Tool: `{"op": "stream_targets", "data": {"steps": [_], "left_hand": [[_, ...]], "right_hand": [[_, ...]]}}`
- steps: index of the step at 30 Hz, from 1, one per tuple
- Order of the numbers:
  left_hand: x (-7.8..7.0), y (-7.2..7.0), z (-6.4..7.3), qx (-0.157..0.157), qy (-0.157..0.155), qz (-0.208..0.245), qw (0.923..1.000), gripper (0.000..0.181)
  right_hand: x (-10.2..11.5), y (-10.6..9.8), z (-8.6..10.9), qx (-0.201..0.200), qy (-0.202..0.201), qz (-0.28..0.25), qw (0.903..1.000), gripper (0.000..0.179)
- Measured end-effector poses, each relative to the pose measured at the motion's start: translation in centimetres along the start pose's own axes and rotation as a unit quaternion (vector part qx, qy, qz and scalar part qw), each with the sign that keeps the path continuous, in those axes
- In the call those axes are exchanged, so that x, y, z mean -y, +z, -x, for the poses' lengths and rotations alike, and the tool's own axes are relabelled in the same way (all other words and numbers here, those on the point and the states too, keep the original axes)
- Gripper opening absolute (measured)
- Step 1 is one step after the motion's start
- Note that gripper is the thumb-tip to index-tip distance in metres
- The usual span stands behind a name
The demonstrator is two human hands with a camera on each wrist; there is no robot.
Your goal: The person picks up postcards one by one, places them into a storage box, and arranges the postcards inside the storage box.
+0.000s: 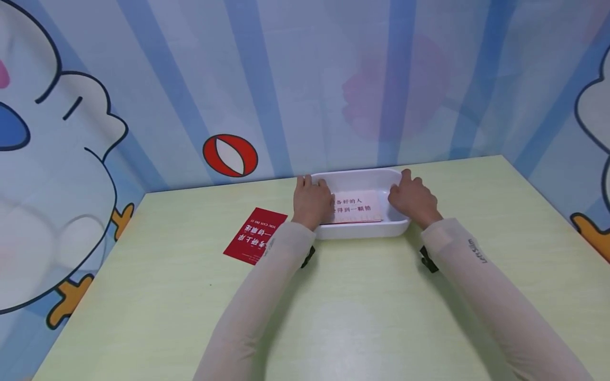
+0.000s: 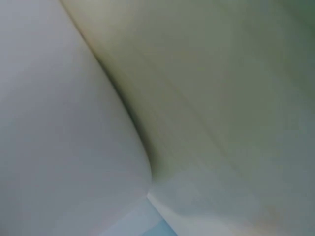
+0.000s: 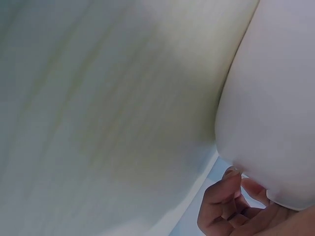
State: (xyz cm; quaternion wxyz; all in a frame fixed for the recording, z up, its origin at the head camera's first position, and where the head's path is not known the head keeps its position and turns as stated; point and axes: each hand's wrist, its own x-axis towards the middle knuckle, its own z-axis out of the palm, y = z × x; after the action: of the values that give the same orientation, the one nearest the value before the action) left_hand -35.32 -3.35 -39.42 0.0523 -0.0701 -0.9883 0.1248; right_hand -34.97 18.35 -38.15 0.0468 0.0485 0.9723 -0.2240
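Note:
A white plastic tray (image 1: 362,231) with raised walls sits at the back edge of the table. My left hand (image 1: 311,202) grips its left end, fingers curled at the rim. At the opposite end my right hand (image 1: 415,200) holds the rim, with curled fingers beneath it and the thumb toward the inside. Inside the tray lies a pale pink card (image 1: 357,207) with red characters, partly covered by the left hand. The tray's outer wall fills one side of the left wrist view, where no fingers show. Curled fingers (image 3: 221,201) meet the tray's edge in the right wrist view.
A red card (image 1: 254,233) with white lettering lies flat left of the tray, partly behind the left sleeve (image 1: 267,296). The pale wood-grain table (image 1: 157,296) ends at a blue striped backdrop (image 1: 305,79) with cartoon figures, close behind the tray.

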Motion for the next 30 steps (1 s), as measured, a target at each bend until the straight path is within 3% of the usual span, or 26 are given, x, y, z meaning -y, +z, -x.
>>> {"op": "stream_targets", "data": {"steps": [8,17,24,30], "left_hand": [[0.0,0.0,0.1,-0.006,0.017,0.026,0.9995,0.048],[0.6,-0.8,-0.6,-0.023,0.008,0.1,0.9947,0.041],[1.0,-1.1,-0.9,-0.035,-0.009,0.159,0.9866,0.041],[2.1,-1.5,-0.7,-0.062,-0.018,0.17,0.9833,0.04]], "right_hand": [[-0.2,-0.2,0.5,0.008,0.001,-0.004,1.0,0.063],[-0.1,-0.6,0.2,-0.001,-0.011,0.002,0.9999,0.063],[0.1,-0.6,0.1,0.002,-0.009,0.017,0.9998,0.062],[0.4,-0.5,-0.1,-0.003,-0.011,0.02,0.9997,0.062]]}}
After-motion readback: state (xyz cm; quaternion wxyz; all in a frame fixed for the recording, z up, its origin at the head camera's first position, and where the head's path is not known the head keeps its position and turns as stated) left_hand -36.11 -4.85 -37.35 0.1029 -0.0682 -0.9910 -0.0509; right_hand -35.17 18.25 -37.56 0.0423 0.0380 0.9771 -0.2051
